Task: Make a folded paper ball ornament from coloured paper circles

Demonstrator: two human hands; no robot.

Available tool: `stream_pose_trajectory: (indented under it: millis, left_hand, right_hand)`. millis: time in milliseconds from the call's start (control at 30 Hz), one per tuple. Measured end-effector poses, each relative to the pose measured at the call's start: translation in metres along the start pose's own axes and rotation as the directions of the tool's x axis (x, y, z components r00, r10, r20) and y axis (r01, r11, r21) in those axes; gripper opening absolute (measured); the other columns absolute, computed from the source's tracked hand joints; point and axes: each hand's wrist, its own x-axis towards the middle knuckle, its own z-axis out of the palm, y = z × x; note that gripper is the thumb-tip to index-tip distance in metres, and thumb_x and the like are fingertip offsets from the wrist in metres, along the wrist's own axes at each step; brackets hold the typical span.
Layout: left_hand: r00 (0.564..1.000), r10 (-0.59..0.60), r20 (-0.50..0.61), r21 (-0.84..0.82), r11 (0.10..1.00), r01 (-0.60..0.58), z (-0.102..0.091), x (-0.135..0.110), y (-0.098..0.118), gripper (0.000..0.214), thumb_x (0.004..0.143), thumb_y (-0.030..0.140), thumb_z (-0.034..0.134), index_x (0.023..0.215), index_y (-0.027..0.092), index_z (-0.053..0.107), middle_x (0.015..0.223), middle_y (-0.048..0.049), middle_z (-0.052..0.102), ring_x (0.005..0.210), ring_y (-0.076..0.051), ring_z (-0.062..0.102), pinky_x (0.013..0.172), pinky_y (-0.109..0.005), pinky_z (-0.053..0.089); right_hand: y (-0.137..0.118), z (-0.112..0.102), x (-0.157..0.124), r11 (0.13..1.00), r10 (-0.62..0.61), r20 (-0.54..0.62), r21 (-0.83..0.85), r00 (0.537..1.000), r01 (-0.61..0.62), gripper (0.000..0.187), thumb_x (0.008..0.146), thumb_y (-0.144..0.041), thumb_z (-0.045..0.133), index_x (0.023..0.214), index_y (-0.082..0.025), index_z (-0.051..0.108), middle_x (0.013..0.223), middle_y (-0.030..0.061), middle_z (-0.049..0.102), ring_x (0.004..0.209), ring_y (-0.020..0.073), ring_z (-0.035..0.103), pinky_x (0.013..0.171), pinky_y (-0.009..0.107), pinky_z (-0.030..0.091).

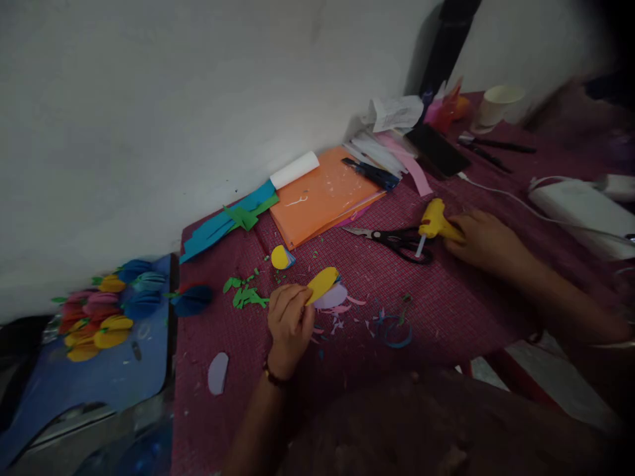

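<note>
My left hand (290,324) pinches a yellow paper piece (323,285), rounded at its far end, above the table. Under and beside it lie a pale lilac paper piece (331,297) and thin paper trimmings. Over on the right, my right hand (479,238) is closed around the handle of a yellow glue gun (434,219), a white glue stick poking out of it. Black-handled scissors (391,241) rest just left of the gun. A small stack of rounded paper pieces (280,257), yellow on top, sits farther back.
An orange paper stack (322,195) lies near the wall with a dark cutter (371,173) on it. Green scraps (245,294) are left of my hand. Folded paper ornaments (114,330) cover part of a blue board (149,370). A phone (436,151) and a white cable (506,197) are at right.
</note>
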Motion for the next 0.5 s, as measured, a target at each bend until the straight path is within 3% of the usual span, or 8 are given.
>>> stream_pose_trajectory:
  millis: [100,200,233,267,333,400,500]
  left_hand:
    - [1.000,-0.009,0.002,-0.036,0.999,0.009,-0.001,-0.001,0.000,0.021,0.080,0.005,0.060,0.096,0.018,0.065,0.091,-0.0057,0.068,0.090,-0.018,0.061,0.085,-0.037,0.048]
    - [0.993,-0.114,0.023,-0.168,0.979,0.116,0.002,-0.003,-0.001,0.018,0.083,0.010,0.061,0.095,0.020,0.068,0.091,-0.0041,0.068,0.088,-0.016,0.061,0.082,-0.035,0.048]
    - [0.986,-0.160,0.034,-0.220,0.962,0.164,0.003,-0.003,-0.002,0.017,0.083,0.011,0.061,0.095,0.021,0.069,0.092,-0.0035,0.068,0.087,-0.016,0.061,0.081,-0.034,0.049]
    - [0.978,-0.204,0.042,-0.269,0.941,0.208,0.004,-0.004,-0.003,0.016,0.084,0.013,0.062,0.094,0.022,0.070,0.091,-0.0030,0.068,0.087,-0.016,0.062,0.079,-0.033,0.049]
    - [0.962,-0.269,0.051,-0.341,0.901,0.270,0.006,-0.005,-0.004,0.015,0.084,0.015,0.063,0.093,0.023,0.072,0.091,-0.0024,0.068,0.087,-0.016,0.062,0.077,-0.032,0.050]
    - [0.957,-0.283,0.062,-0.374,0.883,0.285,0.007,-0.005,-0.005,0.015,0.084,0.015,0.063,0.093,0.023,0.072,0.091,-0.0023,0.069,0.087,-0.015,0.063,0.077,-0.032,0.050]
    - [0.961,-0.262,0.093,-0.391,0.878,0.277,0.006,-0.004,-0.005,0.017,0.084,0.014,0.063,0.094,0.024,0.072,0.092,-0.0021,0.069,0.088,-0.015,0.062,0.078,-0.032,0.050]
  right_hand:
    - [-0.004,-0.010,0.000,0.938,0.174,-0.065,0.315,0.983,-0.146,0.042,0.082,-0.028,0.057,0.115,-0.003,0.061,0.110,0.0263,0.062,0.103,0.0296,0.058,0.087,0.041,0.041]
    - [-0.015,-0.030,-0.014,0.690,0.289,-0.087,0.710,0.953,-0.144,0.044,0.088,-0.037,0.042,0.122,-0.013,0.057,0.110,0.0197,0.065,0.089,0.0238,0.064,0.076,0.037,0.047]
    - [-0.020,-0.038,-0.021,0.546,0.276,-0.072,0.832,0.959,-0.095,0.045,0.089,-0.041,0.040,0.122,-0.016,0.057,0.109,0.0179,0.065,0.083,0.0225,0.065,0.071,0.036,0.049]
    - [-0.027,-0.045,-0.029,0.403,0.216,-0.033,0.913,0.976,-0.058,0.045,0.086,-0.047,0.043,0.116,-0.018,0.061,0.104,0.0160,0.067,0.075,0.0216,0.065,0.065,0.035,0.049]
    - [-0.042,-0.056,-0.045,0.254,-0.052,0.072,0.966,0.996,-0.057,0.044,0.080,-0.054,0.055,0.108,-0.023,0.065,0.099,0.0129,0.068,0.066,0.0194,0.063,0.056,0.031,0.048]
    - [-0.060,-0.061,-0.054,0.233,-0.352,0.154,0.970,0.923,-0.073,0.040,0.079,-0.056,0.060,0.102,-0.023,0.067,0.095,0.0114,0.069,0.062,0.0165,0.062,0.052,0.027,0.047]
    - [-0.081,-0.058,-0.053,0.255,-0.556,0.197,0.965,0.808,-0.060,0.039,0.083,-0.052,0.059,0.104,-0.019,0.066,0.093,0.0110,0.069,0.063,0.0131,0.061,0.052,0.022,0.047]
